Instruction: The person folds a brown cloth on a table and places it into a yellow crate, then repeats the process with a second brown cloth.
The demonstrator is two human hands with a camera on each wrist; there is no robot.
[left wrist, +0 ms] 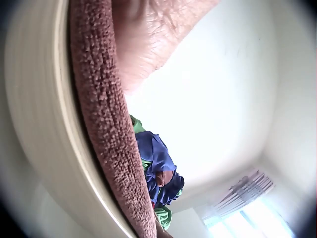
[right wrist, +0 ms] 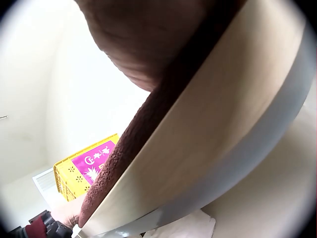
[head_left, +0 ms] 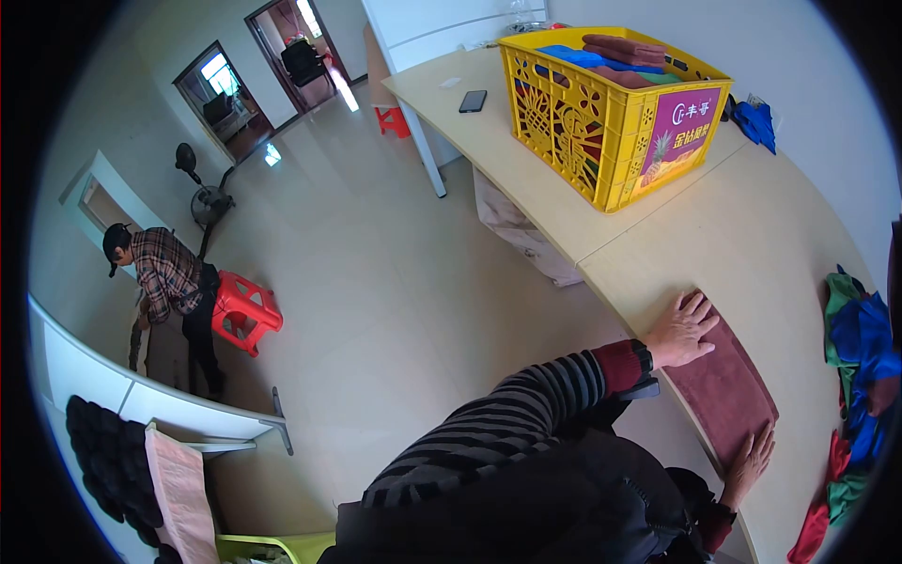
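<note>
A reddish-brown towel (head_left: 722,387), folded into a long flat strip, lies along the near edge of the table (head_left: 648,246). My left hand (head_left: 684,331) rests on its far-left end, fingers spread and straight. At the opposite end, my right hand (head_left: 750,462) lies against the towel with fingers extended. The left wrist view shows the towel's thick looped edge (left wrist: 106,109) under the palm (left wrist: 141,44). From the right wrist, the heel of the right hand (right wrist: 143,44) shows on the towel, with the left hand at the strip's other end.
A yellow plastic crate (head_left: 611,193) of folded towels stands on the table to the left, with a phone (head_left: 473,101) beyond. Crumpled blue, green and red cloths (head_left: 863,329) lie at the far side. Another person (head_left: 169,273) bends near a red stool (head_left: 246,310).
</note>
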